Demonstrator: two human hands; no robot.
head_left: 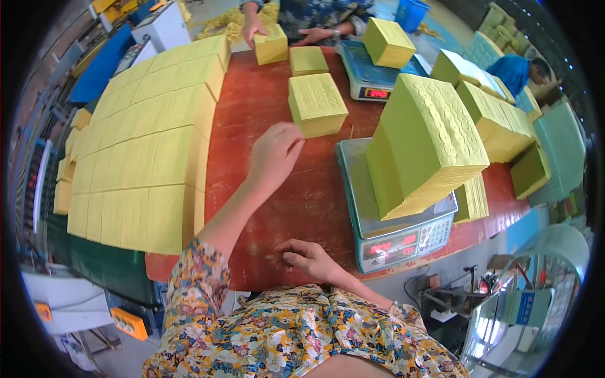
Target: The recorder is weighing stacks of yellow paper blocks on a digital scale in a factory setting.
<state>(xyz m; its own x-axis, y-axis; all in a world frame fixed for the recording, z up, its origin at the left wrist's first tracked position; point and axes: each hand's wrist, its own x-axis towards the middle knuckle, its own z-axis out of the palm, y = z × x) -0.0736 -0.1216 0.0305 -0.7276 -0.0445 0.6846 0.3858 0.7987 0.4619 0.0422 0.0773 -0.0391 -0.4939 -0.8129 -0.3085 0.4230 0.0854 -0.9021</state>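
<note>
My left hand reaches over the red table with its fingers loosely bent and the thumb apart. Its fingertips are at the near left corner of a stack of yellow embossed paper; whether they touch it I cannot tell. Close to the table's near edge, my right hand hovers or rests with fingers apart and nothing in them. To its right, a tall stack of yellow paper stands on a digital scale with lit red digits.
Rows of yellow paper stacks fill the table's left side. Across the table, a co-worker's hand grips a smaller stack. A second scale bears another stack. More stacks line the right, near another person.
</note>
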